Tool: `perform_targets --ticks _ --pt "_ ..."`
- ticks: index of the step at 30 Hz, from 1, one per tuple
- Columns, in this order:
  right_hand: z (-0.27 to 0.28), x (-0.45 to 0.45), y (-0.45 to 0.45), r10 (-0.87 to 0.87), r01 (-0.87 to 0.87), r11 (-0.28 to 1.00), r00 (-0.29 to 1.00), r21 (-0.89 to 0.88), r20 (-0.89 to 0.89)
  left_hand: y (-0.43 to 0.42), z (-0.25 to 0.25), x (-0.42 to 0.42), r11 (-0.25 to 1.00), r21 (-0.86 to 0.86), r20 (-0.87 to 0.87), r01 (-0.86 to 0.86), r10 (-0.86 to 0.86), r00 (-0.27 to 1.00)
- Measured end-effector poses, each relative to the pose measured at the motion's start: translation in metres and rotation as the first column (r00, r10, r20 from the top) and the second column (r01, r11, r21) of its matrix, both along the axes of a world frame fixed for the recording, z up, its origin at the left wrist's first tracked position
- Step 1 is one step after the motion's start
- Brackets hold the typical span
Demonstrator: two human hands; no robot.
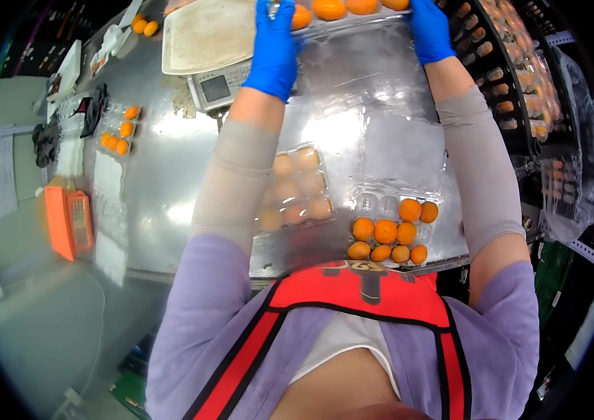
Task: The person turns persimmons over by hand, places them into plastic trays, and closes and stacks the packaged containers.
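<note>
At the top edge of the head view, my left hand and my right hand, both in blue gloves, grip opposite ends of a clear plastic fruit pack. A row of orange fruits shows in it; the rest of the pack and my fingertips are cut off. Near my body lies an open clear tray with several mandarin-like fruits in it and some hollows unfilled. Left of that sits a closed clear pack of paler-looking fruits, partly behind my left forearm.
A scale with a pale, worn pan stands beside my left hand. Loose fruits lie at the left of the metal table. A black crate of packed fruit borders the right side. An orange holder is at far left.
</note>
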State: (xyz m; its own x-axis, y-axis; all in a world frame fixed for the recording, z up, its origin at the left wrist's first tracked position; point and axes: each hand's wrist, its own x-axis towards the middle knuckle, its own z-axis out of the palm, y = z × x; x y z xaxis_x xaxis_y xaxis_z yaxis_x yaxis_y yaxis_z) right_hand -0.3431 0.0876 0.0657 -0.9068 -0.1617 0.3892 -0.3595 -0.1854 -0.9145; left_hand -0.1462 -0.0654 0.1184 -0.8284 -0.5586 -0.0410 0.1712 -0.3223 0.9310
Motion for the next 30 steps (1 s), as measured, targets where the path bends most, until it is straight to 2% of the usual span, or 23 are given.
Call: perform_targets --ticks 1,3,5,6,7,9,11,12,13,14,17,19,21,22,23,25,26,27,28,29,30 --pt "0.008 0.011 -0.014 0.005 -0.006 0.997 1.000 0.083 0.010 -0.019 -0.007 0.006 0.999 0.000 0.018 -0.032 0.032 0.999" --pt "0.006 0.021 -0.042 0.112 -0.112 0.988 0.994 0.108 0.006 -0.056 -0.022 0.018 0.995 -0.001 0.054 -0.095 0.095 0.994" --pt "0.013 0.034 -0.065 0.174 -0.047 0.945 0.910 0.323 -0.377 -0.069 -0.020 0.031 0.974 0.010 0.091 -0.225 0.223 0.971" --pt "0.005 0.040 -0.078 0.192 -0.143 0.926 0.975 0.349 -0.111 -0.081 -0.023 0.037 0.973 0.009 0.094 -0.231 0.229 0.969" --pt "0.006 0.048 -0.089 0.198 -0.150 0.926 0.974 0.348 -0.108 -0.096 -0.029 0.043 0.976 0.006 0.137 -0.220 0.217 0.967" --pt "0.008 0.065 -0.107 0.194 -0.248 0.885 0.966 0.394 0.171 -0.123 -0.036 0.053 0.977 0.004 0.184 -0.215 0.210 0.960" --pt "-0.021 0.059 -0.128 0.197 -0.259 0.900 0.959 0.351 0.203 -0.141 -0.038 0.062 0.990 0.040 0.282 -0.132 0.116 0.952" --pt "-0.035 0.051 -0.136 0.239 -0.197 0.837 0.971 0.511 -0.017 -0.145 -0.036 0.066 0.991 -0.013 0.293 -0.132 0.130 0.947" --pt "-0.044 0.046 -0.141 0.305 -0.094 0.762 0.925 0.641 -0.227 -0.152 -0.035 0.066 0.991 -0.011 0.298 -0.133 0.130 0.946" --pt "-0.030 0.060 -0.144 0.337 -0.315 0.787 0.940 0.530 0.058 -0.162 -0.035 0.065 0.991 -0.019 0.341 -0.131 0.130 0.931" --pt "-0.016 0.074 -0.148 0.283 -0.269 0.736 0.956 0.622 0.079 -0.186 -0.035 0.059 0.993 -0.051 0.403 -0.105 0.117 0.908" --pt "-0.023 0.078 -0.147 0.250 -0.238 0.733 0.966 0.637 0.074 -0.201 -0.040 0.053 0.963 -0.240 0.484 -0.120 0.226 0.845" --pt "-0.026 0.090 -0.133 0.136 -0.108 0.820 0.991 0.561 -0.008 -0.210 -0.043 0.059 0.955 -0.278 0.498 -0.098 0.231 0.836" --pt "-0.021 0.095 -0.123 0.169 -0.217 0.816 0.976 0.536 0.139 -0.208 -0.040 0.065 0.939 -0.324 0.459 -0.117 0.264 0.848" --pt "-0.023 0.103 -0.115 0.174 -0.224 0.817 0.974 0.531 0.143 -0.206 -0.038 0.073 0.919 -0.369 0.416 -0.136 0.294 0.860" --pt "-0.027 0.120 -0.098 0.214 -0.354 0.909 0.849 0.219 0.484 -0.203 -0.036 0.093 0.908 -0.386 0.388 -0.165 0.322 0.864" --pt "-0.023 0.129 -0.089 0.219 -0.357 0.909 0.848 0.214 0.482 -0.202 -0.035 0.104 0.897 -0.399 0.355 -0.191 0.343 0.869" --pt "-0.020 0.138 -0.080 0.326 -0.552 0.809 0.705 0.199 0.630 -0.199 -0.033 0.117 0.894 -0.403 0.353 -0.194 0.348 0.869" --pt "-0.017 0.143 -0.072 0.391 -0.721 0.677 0.523 0.148 0.757 -0.197 -0.032 0.132 0.922 -0.332 0.397 -0.199 0.328 0.857" --pt "-0.019 0.144 -0.067 0.423 -0.820 0.552 0.434 0.153 0.795 -0.195 -0.030 0.146 0.944 -0.257 0.438 -0.206 0.304 0.846" --pt "-0.018 0.144 -0.064 0.526 -0.864 0.503 0.292 -0.015 0.799 -0.193 -0.029 0.159 0.943 -0.258 0.436 -0.209 0.307 0.846"
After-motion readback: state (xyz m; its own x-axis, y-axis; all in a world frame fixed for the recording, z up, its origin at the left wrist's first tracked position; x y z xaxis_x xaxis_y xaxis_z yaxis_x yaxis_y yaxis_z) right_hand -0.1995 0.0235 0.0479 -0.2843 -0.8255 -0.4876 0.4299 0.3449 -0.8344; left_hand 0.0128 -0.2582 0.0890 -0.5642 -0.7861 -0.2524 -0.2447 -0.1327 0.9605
